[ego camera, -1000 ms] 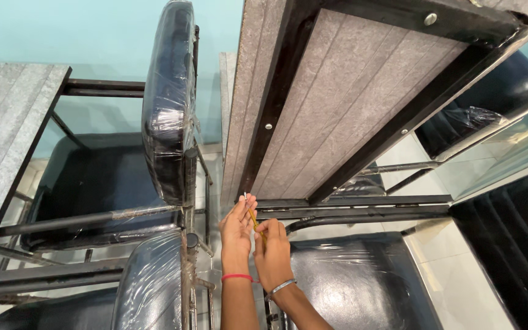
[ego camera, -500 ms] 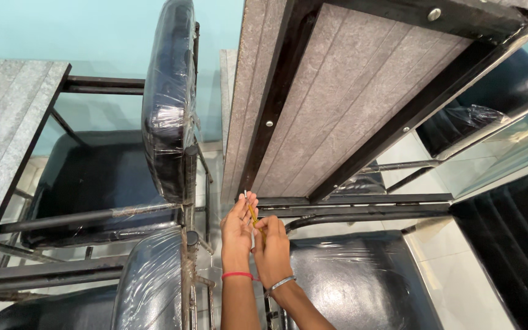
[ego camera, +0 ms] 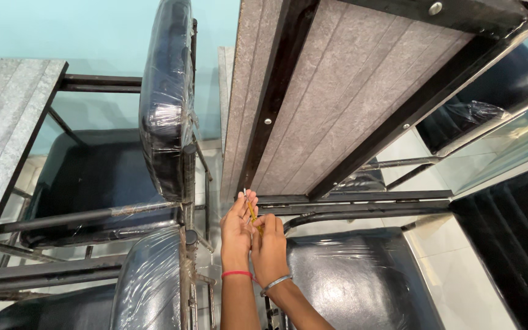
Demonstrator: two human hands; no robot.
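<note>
I have a thin yellow-handled screwdriver [ego camera: 252, 212] pinched between both hands, its metal tip pointing up at the near end of the upturned desk [ego camera: 349, 91]. My left hand [ego camera: 237, 229] is curled around the tool from the left, and my right hand [ego camera: 268, 247] is closed on the handle just below. I judge I am at the fastening step, working on the spot where the black metal frame [ego camera: 362, 200] meets the grey wood-grain board. The next move, I think, calls for keeping the tip seated straight and turning with steady pressure; I cannot see the screw itself. The board looks matte and streaked, the frame is flat painted bar, and the black padded chairs [ego camera: 166, 98] around me gleam under crinkled plastic wrap.
</note>
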